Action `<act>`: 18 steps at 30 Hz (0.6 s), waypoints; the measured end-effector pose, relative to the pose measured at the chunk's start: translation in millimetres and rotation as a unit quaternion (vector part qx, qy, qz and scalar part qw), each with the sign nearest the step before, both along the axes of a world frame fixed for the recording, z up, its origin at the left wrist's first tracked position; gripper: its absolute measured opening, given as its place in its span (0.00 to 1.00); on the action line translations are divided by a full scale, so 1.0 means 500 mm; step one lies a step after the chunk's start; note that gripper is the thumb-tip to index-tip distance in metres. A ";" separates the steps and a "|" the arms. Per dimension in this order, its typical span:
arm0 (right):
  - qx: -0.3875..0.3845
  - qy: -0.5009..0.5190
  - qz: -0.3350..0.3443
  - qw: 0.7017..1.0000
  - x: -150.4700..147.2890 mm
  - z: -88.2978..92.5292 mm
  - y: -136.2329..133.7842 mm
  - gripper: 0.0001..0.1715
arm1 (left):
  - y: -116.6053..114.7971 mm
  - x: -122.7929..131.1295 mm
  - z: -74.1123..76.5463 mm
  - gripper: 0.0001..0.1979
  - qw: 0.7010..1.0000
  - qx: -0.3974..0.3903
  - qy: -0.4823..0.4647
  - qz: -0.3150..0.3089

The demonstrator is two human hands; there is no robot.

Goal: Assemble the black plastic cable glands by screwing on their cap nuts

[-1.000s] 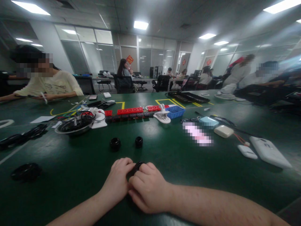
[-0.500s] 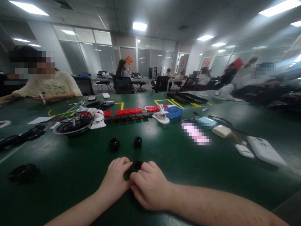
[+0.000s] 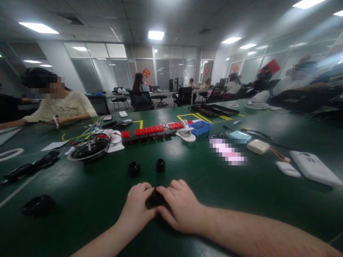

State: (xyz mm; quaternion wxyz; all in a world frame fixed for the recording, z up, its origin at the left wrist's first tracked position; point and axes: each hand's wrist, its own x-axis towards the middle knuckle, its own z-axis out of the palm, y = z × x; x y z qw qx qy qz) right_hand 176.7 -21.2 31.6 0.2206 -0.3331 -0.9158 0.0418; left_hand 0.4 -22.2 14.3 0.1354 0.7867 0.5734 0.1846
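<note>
Both hands meet low in the middle of the head view, around a small glossy black ring-shaped piece. From the left, my left hand grips its side, thumb and fingers closed on it. My right hand clasps the other side, its fingers curled over the top and hiding much of the piece. Just beyond the hands, two similar black ring-shaped pieces stand apart on the green tabletop. A larger black coiled bundle lies at the left.
Farther back are a metal bowl with cables, red strips, a white clip and a blue basket. At right lie a beige case and a white power bank. A co-worker sits at the far left.
The right hand's fingers have shifted over the piece, whose round opening showed before and is now covered. The whole view has moved slightly, with table items appearing farther right and lower.
</note>
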 end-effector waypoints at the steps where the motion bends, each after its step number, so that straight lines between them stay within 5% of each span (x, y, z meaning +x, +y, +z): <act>1: -0.003 0.000 -0.001 1.000 0.000 0.000 0.001 0.20 | 0.001 -0.001 -0.002 0.09 1.000 0.009 0.002 0.001; 18: -0.023 0.030 -0.009 0.999 0.001 -0.005 0.026 0.24 | -0.004 0.001 -0.004 0.09 0.999 0.043 0.016 -0.016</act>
